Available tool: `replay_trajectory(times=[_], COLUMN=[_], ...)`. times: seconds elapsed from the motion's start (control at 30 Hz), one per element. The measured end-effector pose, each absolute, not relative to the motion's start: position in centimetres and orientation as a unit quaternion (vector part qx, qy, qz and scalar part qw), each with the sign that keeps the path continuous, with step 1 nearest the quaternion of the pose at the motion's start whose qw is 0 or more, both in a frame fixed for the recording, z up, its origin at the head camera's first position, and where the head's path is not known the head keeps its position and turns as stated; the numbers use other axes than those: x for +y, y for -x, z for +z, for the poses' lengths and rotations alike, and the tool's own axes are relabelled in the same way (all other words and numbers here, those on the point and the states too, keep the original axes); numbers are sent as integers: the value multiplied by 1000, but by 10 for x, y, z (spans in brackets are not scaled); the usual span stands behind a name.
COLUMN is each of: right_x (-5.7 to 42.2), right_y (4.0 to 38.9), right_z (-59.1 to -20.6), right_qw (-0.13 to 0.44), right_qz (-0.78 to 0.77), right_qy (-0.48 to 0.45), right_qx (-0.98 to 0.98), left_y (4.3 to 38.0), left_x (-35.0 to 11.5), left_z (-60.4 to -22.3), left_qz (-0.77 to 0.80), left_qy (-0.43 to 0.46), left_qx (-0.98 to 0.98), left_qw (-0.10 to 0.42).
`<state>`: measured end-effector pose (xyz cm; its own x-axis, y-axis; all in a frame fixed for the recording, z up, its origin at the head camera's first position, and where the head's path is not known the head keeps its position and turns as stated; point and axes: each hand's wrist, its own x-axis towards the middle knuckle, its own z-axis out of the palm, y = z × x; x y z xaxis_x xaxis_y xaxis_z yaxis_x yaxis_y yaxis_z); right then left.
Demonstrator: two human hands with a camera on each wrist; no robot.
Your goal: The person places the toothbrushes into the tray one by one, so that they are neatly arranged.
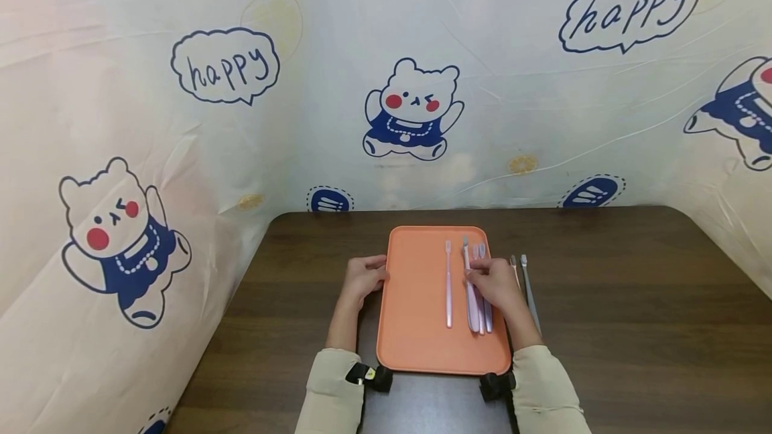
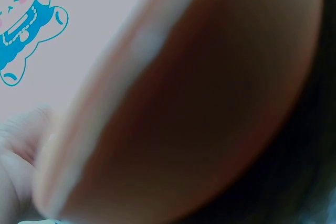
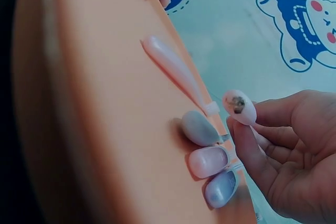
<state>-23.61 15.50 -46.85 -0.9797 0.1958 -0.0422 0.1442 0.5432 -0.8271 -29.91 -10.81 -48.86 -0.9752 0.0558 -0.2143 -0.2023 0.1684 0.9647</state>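
An orange tray [image 1: 416, 307] lies in front of me, my left hand [image 1: 363, 278] gripping its left edge with fingers and thumb at the rim. Over the tray's right side, my right hand [image 1: 499, 284] pinches a pale pink toothbrush [image 3: 240, 107] between thumb and fingertips, its handle end with a dark spot facing the right wrist camera. Beneath it lie a grey toothbrush [image 3: 199, 128], a pink toothbrush [image 3: 209, 162] and a blue toothbrush [image 3: 221, 188] side by side. Another pink toothbrush [image 1: 448, 293] lies apart, nearer the tray's middle. The tray fills most of the left wrist view, blurred.
Right of the tray, a grey toothbrush [image 1: 528, 286] and a pinkish one [image 1: 514, 265], partly hidden by my right hand, lie on the brown wooden table [image 1: 633, 300]. A printed curtain [image 1: 338, 86] hangs behind and beside the table.
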Motion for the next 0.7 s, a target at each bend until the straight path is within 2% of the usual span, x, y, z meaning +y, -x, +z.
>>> replay_trajectory(times=[0.43,0.7], right_x=[149,144], right_y=[239,241], right_z=[-472,-475], right_qw=[23,40], right_qz=[481,448], right_qy=[101,88], right_qx=[-871,-889], left_y=[299,300], left_x=[-109,-109], left_z=[-489,-489], left_qz=[639,640], left_qy=[46,51], left_qx=[761,760], left_qw=[99,101])
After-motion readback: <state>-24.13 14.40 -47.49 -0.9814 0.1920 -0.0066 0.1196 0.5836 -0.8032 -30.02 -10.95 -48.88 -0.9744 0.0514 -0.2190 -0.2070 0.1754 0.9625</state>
